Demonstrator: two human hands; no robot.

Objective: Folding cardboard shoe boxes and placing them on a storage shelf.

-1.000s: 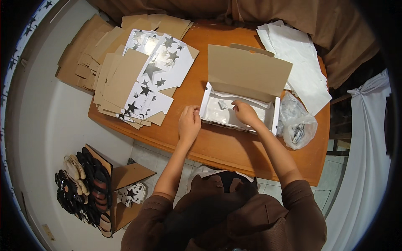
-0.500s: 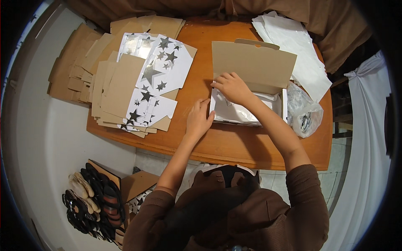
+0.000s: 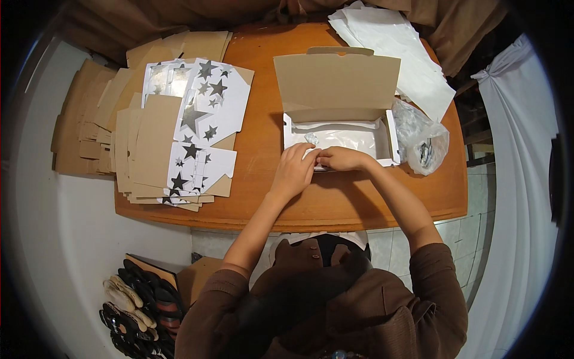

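An open cardboard box [image 3: 391,139], white on its walls with a plain brown lid [image 3: 338,78] raised at the back, stands in front of me. White tissue paper [image 3: 359,139] lines its inside. A small crumpled silvery packet [image 3: 311,138] lies in it toward the left. At the near-left corner, my left hand [image 3: 293,170] has its fingers bent over the near wall. My right hand [image 3: 344,158] meets it there, its fingers curled and pressed together at that wall. What lies between the right fingertips is hidden.
Flat unfolded cartons [image 3: 158,140], some printed with black and silver stars [image 3: 191,149], are piled at the left. White paper sheets [image 3: 394,48] lie at the back right. A clear plastic bag [image 3: 427,146] sits beside the box. Sandals [image 3: 143,299] are heaped below the table's left side.
My right hand has come down from the box's back-left corner to the near wall. My left hand has moved right from the left side to the near-left corner. The view has shifted.
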